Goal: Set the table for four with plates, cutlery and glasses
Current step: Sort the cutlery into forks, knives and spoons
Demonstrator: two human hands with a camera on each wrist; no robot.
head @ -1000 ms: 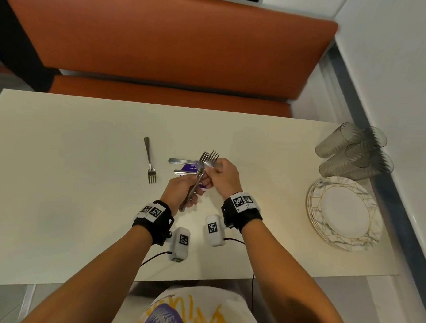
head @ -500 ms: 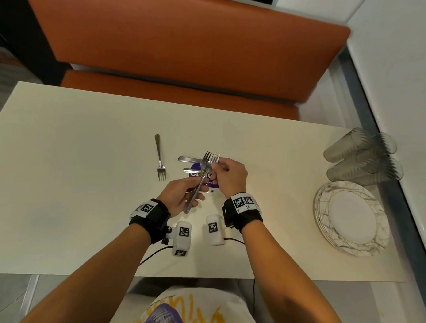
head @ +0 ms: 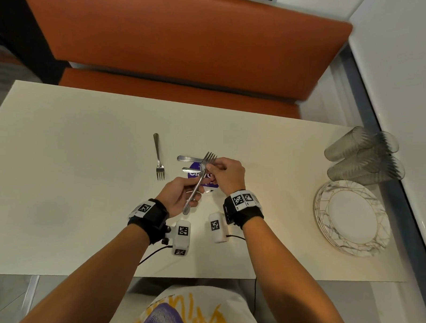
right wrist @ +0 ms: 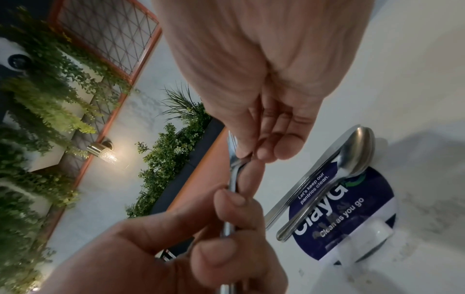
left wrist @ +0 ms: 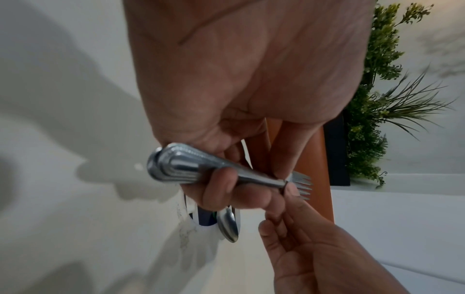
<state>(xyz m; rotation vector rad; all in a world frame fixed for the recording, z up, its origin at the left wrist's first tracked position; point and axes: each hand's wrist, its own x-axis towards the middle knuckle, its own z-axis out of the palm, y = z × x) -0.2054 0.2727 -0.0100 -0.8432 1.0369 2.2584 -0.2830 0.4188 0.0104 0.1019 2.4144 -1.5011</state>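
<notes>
A small bundle of steel forks (head: 198,182) is held above the table's middle. My left hand (head: 193,194) grips the handles (left wrist: 176,167), and my right hand (head: 210,167) pinches the necks just below the tines (left wrist: 302,183). One fork (head: 158,156) lies alone on the cream table (head: 72,179), to the left of the hands. A knife (head: 187,158) and a spoon (right wrist: 352,159) lie under the hands on a purple round sticker (right wrist: 352,208). White marbled plates (head: 351,216) are stacked at the right edge, with several ribbed glasses (head: 363,155) lying behind them.
An orange bench (head: 178,37) runs along the far side of the table. A white wall (head: 406,72) stands close on the right, beside the plates and glasses. Green plants (right wrist: 37,99) show in the wrist views. The table's left half is bare.
Both hands stay together on the forks over the same spot. The fork heads look drawn closer together than a second ago. The head camera has tilted slightly.
</notes>
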